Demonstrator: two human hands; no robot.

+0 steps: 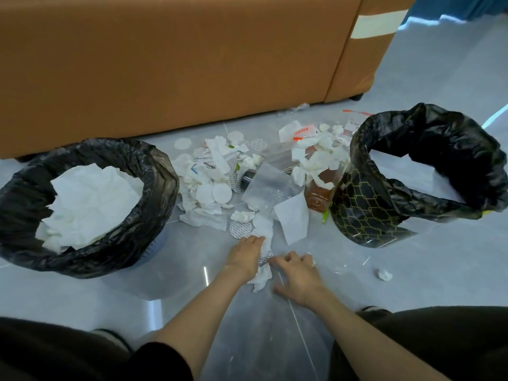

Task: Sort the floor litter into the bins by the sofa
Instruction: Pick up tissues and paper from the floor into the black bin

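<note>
"Between the two bins, on the floor (417, 287) before the sofa (165, 64); which step is this?"

"Picking up, I'd judge; the left hand (244, 257) has its fingers together and curled on a long crumpled tissue (263, 228) at the near edge of the litter (209, 171); the right hand (298, 273) sits just beside it, fingers bent down toward the floor; whether they pinch anything I cannot tell."

"And the next move?"

"Lift the tissue clear and carry it to the left bin (154, 171), which already holds white tissue; the right bin (365, 204) shows only its black liner, so I'd guess it is meant for the plastic and the bottle; the tissue is limp and may trail, so it wants gathering up first."

"Counts?"

"Two bins; two hands; one brown bottle (320, 193) lying against the right bin; one flat sheet of paper (292, 220); one stray wad (384, 274) off to the right, well apart from the heap; at least one clear plastic bag (266, 185); round white discs (222, 192), more than half a dozen, too overlapped for a firm count; the tissues likewise."
</note>
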